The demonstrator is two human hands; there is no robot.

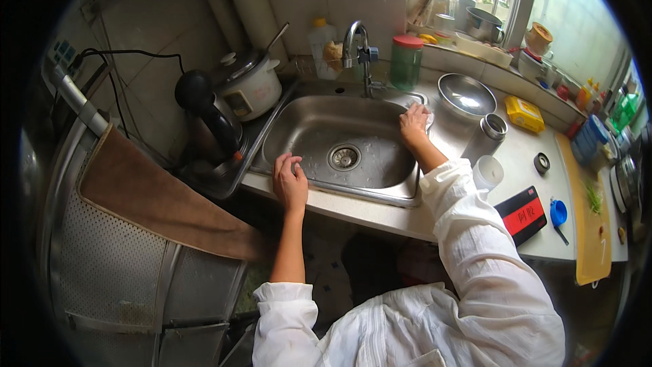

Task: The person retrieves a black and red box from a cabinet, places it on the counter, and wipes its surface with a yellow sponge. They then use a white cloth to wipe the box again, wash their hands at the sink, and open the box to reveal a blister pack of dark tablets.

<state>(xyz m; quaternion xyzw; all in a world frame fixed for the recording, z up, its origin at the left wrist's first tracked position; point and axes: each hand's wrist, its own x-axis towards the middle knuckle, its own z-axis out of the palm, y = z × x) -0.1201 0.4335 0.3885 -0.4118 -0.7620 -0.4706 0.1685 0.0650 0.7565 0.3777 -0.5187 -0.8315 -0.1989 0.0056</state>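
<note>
My right hand (415, 121) presses a crumpled white cloth or tissue (430, 118) on the right rim of the stainless steel sink (300, 120). At the sink's front left edge is my left hand (290, 178), its fingers loosely curled and nothing seen in it. Water drops lie in the basin around the drain strainer (345, 157). The chrome faucet (349, 43) rises behind the basin. Right of my right hand are a metal bowl (466, 95), a steel thermos bottle (484, 137) without a lid and a translucent white cup (488, 172).
Left of the sink, a rice cooker (252, 86) and an electric kettle (216, 122) stand on a dark tray. On the right counter lie a yellow wipes pack (524, 113), a black and red box (522, 216), a blue lid (558, 212) and a yellow cutting board (591, 244).
</note>
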